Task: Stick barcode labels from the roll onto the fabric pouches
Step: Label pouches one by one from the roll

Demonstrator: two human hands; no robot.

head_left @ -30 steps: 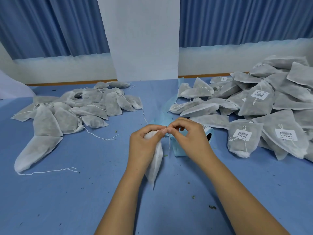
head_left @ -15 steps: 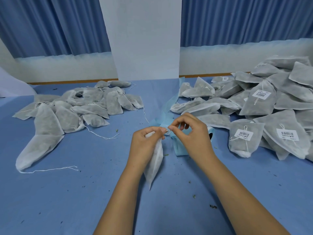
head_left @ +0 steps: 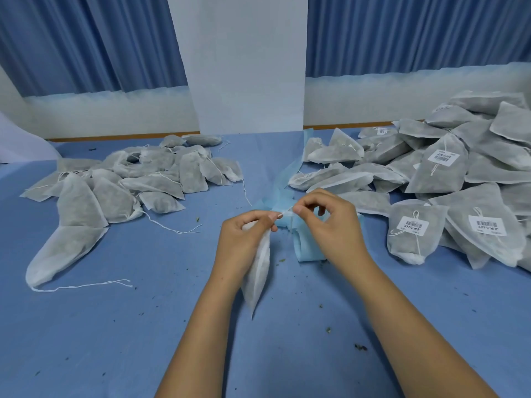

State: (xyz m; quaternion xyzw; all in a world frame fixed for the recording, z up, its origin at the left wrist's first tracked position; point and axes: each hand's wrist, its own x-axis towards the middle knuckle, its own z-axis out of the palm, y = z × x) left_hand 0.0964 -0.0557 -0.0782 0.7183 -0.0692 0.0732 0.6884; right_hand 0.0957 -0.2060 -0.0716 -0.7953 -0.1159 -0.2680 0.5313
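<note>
Fabric pouch (head_left: 258, 277) is hanging at near centre, the left hand (head_left: 241, 242) gripping its top while the right hand (head_left: 333, 228) is pinching a thin white sliver (head_left: 286, 211), label or drawstring unclear, possibly risking it curling and sticking to itself instead of landing flat.

Blue curtains (head_left: 86, 44) hang either side of a white pillar (head_left: 244, 64) behind the blue tabletop (head_left: 86, 326), flecked with dark crumbs (head_left: 360, 347).

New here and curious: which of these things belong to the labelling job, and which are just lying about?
In the job: pouch gripped by the left hand; thin white piece pinched by the right hand; blue label strip; unlabelled pile; labelled pile.
Lying about: dark crumbs on the table; curtains; white pillar.
</note>
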